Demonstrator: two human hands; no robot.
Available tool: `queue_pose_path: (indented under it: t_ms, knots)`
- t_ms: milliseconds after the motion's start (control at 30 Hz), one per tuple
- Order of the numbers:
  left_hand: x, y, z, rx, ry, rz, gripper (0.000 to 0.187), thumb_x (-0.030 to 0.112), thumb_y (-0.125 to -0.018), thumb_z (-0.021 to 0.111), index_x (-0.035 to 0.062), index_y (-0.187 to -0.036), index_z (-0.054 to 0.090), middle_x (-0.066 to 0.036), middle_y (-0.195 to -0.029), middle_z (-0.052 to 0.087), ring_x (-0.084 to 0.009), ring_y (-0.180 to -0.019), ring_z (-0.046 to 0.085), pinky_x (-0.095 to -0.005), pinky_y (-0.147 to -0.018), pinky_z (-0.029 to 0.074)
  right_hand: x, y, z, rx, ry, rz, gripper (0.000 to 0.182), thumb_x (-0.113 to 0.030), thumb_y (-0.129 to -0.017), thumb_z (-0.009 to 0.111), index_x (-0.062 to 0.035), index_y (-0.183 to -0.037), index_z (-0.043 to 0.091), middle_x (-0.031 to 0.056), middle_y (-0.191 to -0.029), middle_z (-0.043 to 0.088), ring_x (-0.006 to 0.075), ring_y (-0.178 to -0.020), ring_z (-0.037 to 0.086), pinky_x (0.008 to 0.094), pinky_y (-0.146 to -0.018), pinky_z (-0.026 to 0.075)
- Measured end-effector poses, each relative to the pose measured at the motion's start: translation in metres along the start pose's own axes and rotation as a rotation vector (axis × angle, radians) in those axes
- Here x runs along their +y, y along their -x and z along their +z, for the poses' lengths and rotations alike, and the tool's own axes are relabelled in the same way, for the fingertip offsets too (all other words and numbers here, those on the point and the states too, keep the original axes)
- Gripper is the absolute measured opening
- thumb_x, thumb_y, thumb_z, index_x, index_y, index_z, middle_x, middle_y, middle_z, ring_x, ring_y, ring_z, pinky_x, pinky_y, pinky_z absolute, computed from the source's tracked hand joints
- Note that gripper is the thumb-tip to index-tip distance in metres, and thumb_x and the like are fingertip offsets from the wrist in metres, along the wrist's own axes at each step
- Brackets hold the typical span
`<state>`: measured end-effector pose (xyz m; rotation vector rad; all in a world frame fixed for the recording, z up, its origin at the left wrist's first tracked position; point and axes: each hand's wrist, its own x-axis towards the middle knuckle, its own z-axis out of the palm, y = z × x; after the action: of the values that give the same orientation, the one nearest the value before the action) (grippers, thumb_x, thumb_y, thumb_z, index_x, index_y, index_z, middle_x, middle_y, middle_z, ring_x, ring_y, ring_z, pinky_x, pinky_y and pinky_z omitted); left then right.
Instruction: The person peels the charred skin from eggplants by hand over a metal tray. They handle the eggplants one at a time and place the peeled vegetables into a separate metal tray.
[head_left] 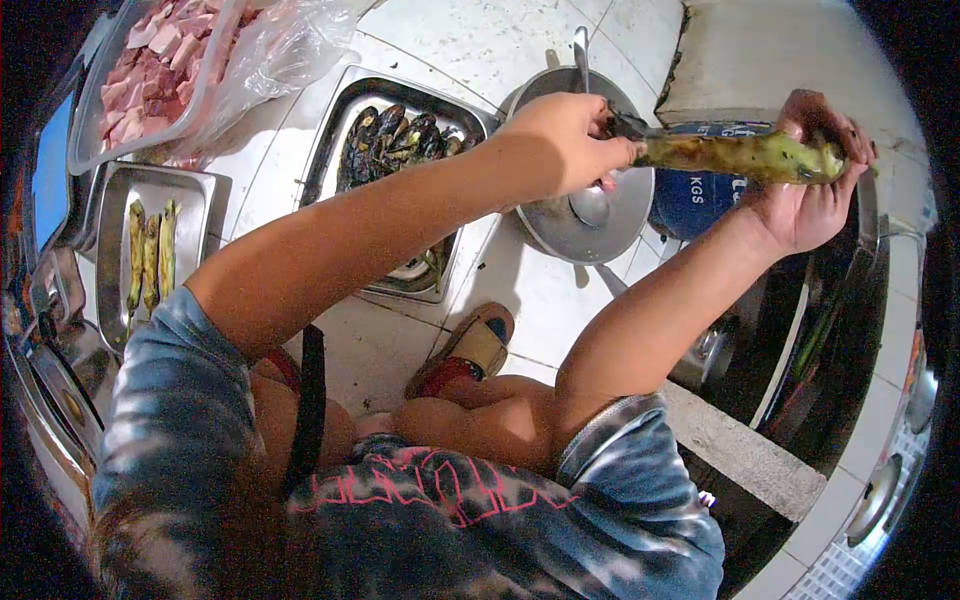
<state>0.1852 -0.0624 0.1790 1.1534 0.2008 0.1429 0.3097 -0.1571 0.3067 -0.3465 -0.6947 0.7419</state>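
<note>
The left hand (568,146) pinches and the right hand (796,208) grips the moist, patchy, long eggplant (715,157); its axis lies sideways, greenish end rightward.

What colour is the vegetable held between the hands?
The vegetable is yellow-green with brown patches; head view shows it.

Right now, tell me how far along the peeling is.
Looks done: three pale lengths in the small tray. In hand: one long greenish vegetable, mostly bare, with dark skin at the left hand's end; the right hand holds the other. Probably left: blackened pieces in the larger tray, though some may be loose skin; I cannot tell.
</note>
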Motion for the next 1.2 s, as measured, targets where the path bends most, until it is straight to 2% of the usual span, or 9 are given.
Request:
queue_pose_path:
  t_ms: [100,133,233,333,667,800,900,1000,1200]
  knots:
    - [0.007,0.002,-0.005,-0.011,-0.002,-0.048,0.021,0.018,-0.078,0.053,0.0022,-0.091,0.05,-0.001,-0.077,0.055,-0.0081,-0.065,0.053,-0.0222,-0.063,0.044,0.011,-0.003,0.001,-0.067,-0.116,0.071,0.012,-0.006,-0.076,0.048,-0.0126,-0.086,0.046,-0.0019,-0.079,0.047,0.0143,-0.08,0.046,0.0381,-0.082,0.028]
    - [0.012,0.004,-0.006,-0.017,0.013,-0.072,0.021,0.018,-0.078,0.053,0.0023,-0.091,0.05,-0.001,-0.077,0.055,-0.0083,-0.066,0.053,-0.0227,-0.064,0.044,0.019,0.003,0.011,-0.099,0.089,0.115,0.01,-0.007,-0.077,0.047,-0.0124,-0.086,0.046,-0.0017,-0.078,0.047,0.015,-0.08,0.046,0.0379,-0.082,0.029]
    - [0.014,0.006,-0.011,-0.021,0.106,-0.131,0.019,0.016,-0.078,0.051,0.0026,-0.092,0.05,-0.001,-0.079,0.054,-0.0089,-0.069,0.052,-0.0248,-0.067,0.045,0.017,0.002,0.01,-0.098,0.078,0.134,0.007,-0.009,-0.079,0.045,-0.0119,-0.085,0.047,-0.0016,-0.077,0.048,0.015,-0.079,0.047,0.0372,-0.08,0.03]
    - [0.004,0.002,-0.019,0.01,0.296,-0.202,0.018,0.014,-0.079,0.05,0.0032,-0.093,0.05,-0.002,-0.082,0.052,-0.0096,-0.075,0.05,-0.0288,-0.075,0.045,0.003,-0.002,-0.001,0.006,0.058,-0.001,0.006,-0.011,-0.079,0.045,-0.0119,-0.083,0.048,-0.0015,-0.075,0.05,0.0152,-0.078,0.047,0.0367,-0.08,0.03]
    - [-0.025,-0.008,-0.05,0.053,0.39,-0.231,0.017,0.017,-0.08,0.05,0.0051,-0.092,0.052,-0.001,-0.079,0.051,-0.0092,-0.073,0.05,-0.0266,-0.076,0.044,-0.001,0.003,0.0,0.036,0.035,-0.02,0.005,-0.009,-0.076,0.049,-0.0119,-0.08,0.05,-0.0017,-0.075,0.051,0.015,-0.078,0.047,0.036,-0.08,0.03]
    - [-0.058,-0.011,-0.073,0.172,0.207,-0.329,0.016,0.016,-0.078,0.052,0.0027,-0.086,0.054,-0.004,-0.078,0.056,-0.0103,-0.067,0.054,-0.0241,-0.062,0.047,-0.006,0.004,0.0,0.04,0.105,-0.075,0.005,-0.009,-0.075,0.049,-0.0108,-0.08,0.049,-0.0002,-0.076,0.051,0.0161,-0.078,0.047,0.0369,-0.078,0.031]
    - [-0.063,-0.003,-0.092,0.11,-0.718,-0.31,0.013,0.011,-0.075,0.051,0.0001,-0.08,0.056,-0.011,-0.075,0.059,-0.0166,-0.069,0.057,-0.028,-0.061,0.046,-0.005,0.003,0.004,0.034,0.147,-0.089,0.005,-0.01,-0.076,0.049,-0.009,-0.081,0.048,0.0018,-0.077,0.051,0.0172,-0.078,0.047,0.0377,-0.078,0.032]
    - [-0.082,0.004,-0.105,-0.074,-1.334,-0.25,0.023,0.008,-0.066,0.048,-0.0001,-0.087,0.054,-0.02,-0.081,0.055,-0.0298,-0.076,0.056,-0.0375,-0.07,0.043,-0.008,0.0,0.004,0.038,0.332,-0.069,0.011,-0.012,-0.077,0.049,-0.0052,-0.085,0.049,0.0061,-0.081,0.052,0.0193,-0.079,0.047,0.0402,-0.079,0.033]
    - [-0.083,0.004,-0.098,-0.354,-1.427,-0.351,0.021,0.006,-0.064,0.044,-0.0005,-0.079,0.058,-0.019,-0.082,0.056,-0.0317,-0.079,0.055,-0.0384,-0.066,0.044,0.004,0.001,0.007,0.069,0.622,-0.187,0.016,-0.011,-0.08,0.045,-0.0005,-0.092,0.048,0.0095,-0.083,0.049,0.024,-0.082,0.045,0.0422,-0.082,0.033]
